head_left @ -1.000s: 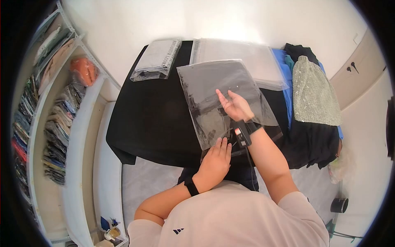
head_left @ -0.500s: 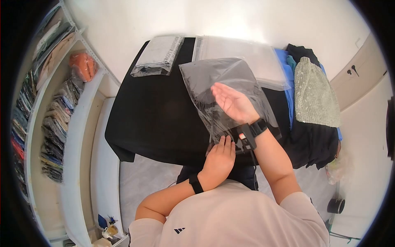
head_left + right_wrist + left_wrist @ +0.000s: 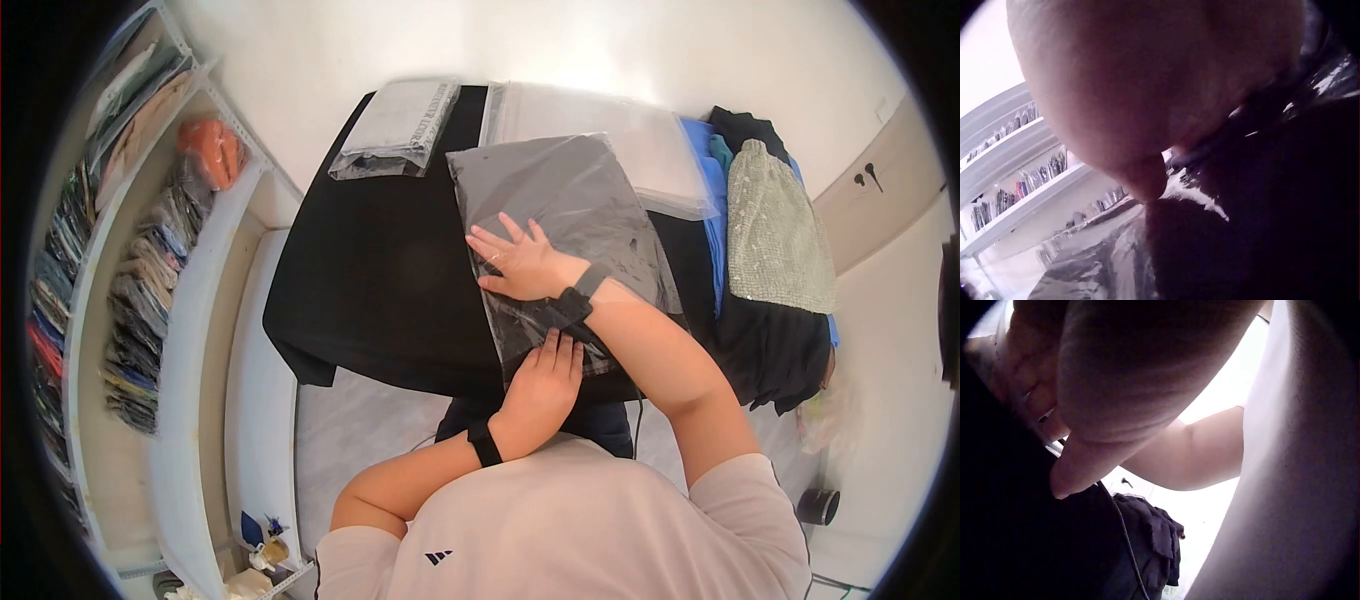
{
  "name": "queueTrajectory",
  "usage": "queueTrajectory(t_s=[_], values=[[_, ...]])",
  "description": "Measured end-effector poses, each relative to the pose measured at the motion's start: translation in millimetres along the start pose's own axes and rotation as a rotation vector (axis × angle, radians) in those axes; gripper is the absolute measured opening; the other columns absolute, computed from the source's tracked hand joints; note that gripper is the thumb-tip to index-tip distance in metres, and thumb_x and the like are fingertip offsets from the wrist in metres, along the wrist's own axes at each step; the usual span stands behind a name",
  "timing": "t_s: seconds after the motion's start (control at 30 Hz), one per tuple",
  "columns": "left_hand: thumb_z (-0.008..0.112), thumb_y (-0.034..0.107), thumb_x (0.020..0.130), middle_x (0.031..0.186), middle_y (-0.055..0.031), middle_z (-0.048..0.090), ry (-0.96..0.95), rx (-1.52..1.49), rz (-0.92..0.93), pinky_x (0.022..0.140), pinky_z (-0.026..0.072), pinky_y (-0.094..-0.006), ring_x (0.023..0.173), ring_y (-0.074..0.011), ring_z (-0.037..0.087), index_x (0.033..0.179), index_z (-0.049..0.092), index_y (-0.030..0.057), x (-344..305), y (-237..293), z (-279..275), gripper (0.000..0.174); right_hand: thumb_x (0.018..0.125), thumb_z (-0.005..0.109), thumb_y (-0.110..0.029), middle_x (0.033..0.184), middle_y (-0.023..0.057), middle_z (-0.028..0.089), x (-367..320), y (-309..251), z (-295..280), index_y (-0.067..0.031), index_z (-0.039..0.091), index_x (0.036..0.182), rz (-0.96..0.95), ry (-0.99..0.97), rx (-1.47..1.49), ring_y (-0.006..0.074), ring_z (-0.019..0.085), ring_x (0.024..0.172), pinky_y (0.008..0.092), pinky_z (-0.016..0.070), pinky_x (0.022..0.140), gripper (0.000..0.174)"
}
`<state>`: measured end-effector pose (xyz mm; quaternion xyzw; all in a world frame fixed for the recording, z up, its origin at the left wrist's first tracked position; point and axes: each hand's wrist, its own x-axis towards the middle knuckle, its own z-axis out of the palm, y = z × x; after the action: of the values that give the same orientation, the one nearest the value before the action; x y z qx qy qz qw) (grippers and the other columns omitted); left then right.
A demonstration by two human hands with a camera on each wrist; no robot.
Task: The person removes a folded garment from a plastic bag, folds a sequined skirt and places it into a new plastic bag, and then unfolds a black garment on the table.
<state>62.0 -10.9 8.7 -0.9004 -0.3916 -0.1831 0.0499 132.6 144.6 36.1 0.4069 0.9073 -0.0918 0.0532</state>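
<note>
A glossy see-through plastic bag [image 3: 560,180], dark grey through its film, lies flat across the middle of the black-covered table. My right hand [image 3: 525,262] rests palm down on its left part, fingers spread and straight. At the near edge of the bag is my left hand [image 3: 545,390], its straight fingers lying together on the plastic. The left wrist view shows the left thumb [image 3: 1072,475] pointing down by the dark cloth. In the right wrist view, crinkled shiny film [image 3: 1122,256] spreads around the right thumb [image 3: 1144,181].
A packed grey garment [image 3: 395,130] in printed plastic lies at the back left. Behind the bag is a stack of clear bags [image 3: 590,115]. To the right, a sequined garment [image 3: 780,230] tops blue and black clothes. Shelves [image 3: 190,330] with bagged clothes line the left.
My right hand, raised palm up over the bag before, has turned over and come down on its left side. The bag looks flatter. The left hand has stayed at the near edge.
</note>
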Motion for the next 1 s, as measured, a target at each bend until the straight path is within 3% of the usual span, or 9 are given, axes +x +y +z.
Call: queueTrajectory(t_s=[0.17,0.37,0.43,0.5,0.57,0.63,0.77,0.93,1.0], values=[[0.054,0.011,0.075,0.116,-0.0196,0.056,0.039,-0.03,0.024,0.089,0.0447,-0.0354,0.113,-0.0316,0.052,0.112,0.057,-0.0043,0.4,-4.8,-3.8,0.041,0.087,0.051,-0.045,0.149,0.0088,0.022,-9.7,12.5,5.9,-0.013,0.022,0.144,-0.05,0.121,0.08,0.0392,0.012,0.137,0.0593,0.0156,0.106,0.072],[0.051,0.006,0.076,0.124,-0.015,0.054,-0.029,-0.142,-0.011,0.09,0.0433,-0.0353,0.115,-0.0277,0.051,0.116,0.055,0.0012,-19.6,-23.4,-29.2,0.041,0.081,0.061,-0.037,0.134,0.0291,0.036,-108.5,16.3,13.1,0.0017,0.031,0.135,0.575,0.372,-0.093,0.0416,0.036,0.126,0.0521,0.0289,0.103,0.073],[0.056,0.003,0.075,0.125,-0.0128,0.053,-0.097,-0.205,-0.01,0.092,0.0423,-0.036,0.117,-0.0281,0.05,0.115,0.057,0.0035,-34.7,-36.6,-45.0,0.04,0.081,0.063,-0.033,0.134,0.0286,0.037,-158.5,-3.4,2.6,0.003,0.036,0.133,0.374,0.113,0.124,0.0398,0.038,0.125,0.0445,0.0319,0.103,0.069],[0.061,0.006,0.077,0.123,-0.0124,0.055,-0.211,-0.379,0.032,0.092,0.0427,-0.0376,0.117,-0.0283,0.05,0.109,0.061,0.0045,-46.9,-50.0,-72.4,0.032,0.084,0.061,-0.03,0.132,0.0289,0.04,-198.7,-4.5,-20.5,0.0046,0.044,0.127,-0.21,-0.131,0.52,0.037,0.044,0.12,0.0395,0.0385,0.097,0.058],[0.062,0.009,0.08,0.111,-0.0125,0.061,-0.107,-0.675,0.028,0.085,0.0462,-0.0364,0.105,-0.0293,0.057,0.098,0.063,0.004,-55.6,-67.0,-95.9,0.019,0.087,0.06,-0.026,0.117,0.0248,0.055,-240.3,11.6,-31.3,0.0061,0.057,0.111,-0.366,-0.074,0.998,0.0319,0.058,0.102,0.0388,0.0466,0.084,0.04],[0.06,0.011,0.081,0.091,-0.0105,0.064,0.042,-0.68,-0.012,0.07,0.0477,-0.0327,0.081,-0.0249,0.062,0.092,0.062,0.0035,-72.8,-95.6,-103.9,0.014,0.089,0.058,-0.026,0.098,0.0174,0.065,-264.9,36.5,-40.3,0.0048,0.063,0.099,-0.002,0.031,1.291,0.0238,0.064,0.081,0.034,0.0501,0.07,0.033],[0.057,0.022,0.088,0.075,-0.0056,0.061,0.159,-0.845,-0.872,0.056,0.0423,-0.0241,0.064,-0.0112,0.055,0.083,0.063,-0.0001,-54.8,-127.4,-82.5,0.023,0.092,0.051,-0.04,0.073,0.0008,0.059,-218.7,60.9,-9.2,-0.0024,0.062,0.083,0.751,0.451,1.245,0.0069,0.054,0.061,0.0199,0.0429,0.052,0.04],[0.054,0.028,0.09,0.063,-0.0021,0.058,-0.095,-0.806,-0.918,0.047,0.038,-0.0224,0.049,-0.0083,0.05,0.082,0.063,-0.001,-28.5,-146.4,-52.8,0.031,0.085,0.06,-0.041,0.057,0.0028,0.057,-181.1,65.5,9.1,0.0018,0.064,0.073,0.861,0.404,1.02,0.0098,0.053,0.052,0.0232,0.0423,0.05,0.045],[0.055,0.025,0.09,0.062,-0.0016,0.058,-0.076,-0.881,-0.853,0.047,0.0378,-0.0222,0.049,-0.0075,0.049,0.08,0.062,-0.001,-25.2,-146.3,-48.1,0.029,0.082,0.064,-0.033,0.054,0.0035,0.057,-180.8,62.3,14.4,0.0033,0.065,0.069,0.652,0.425,0.948,0.0094,0.054,0.054,0.0235,0.0418,0.052,0.039]])
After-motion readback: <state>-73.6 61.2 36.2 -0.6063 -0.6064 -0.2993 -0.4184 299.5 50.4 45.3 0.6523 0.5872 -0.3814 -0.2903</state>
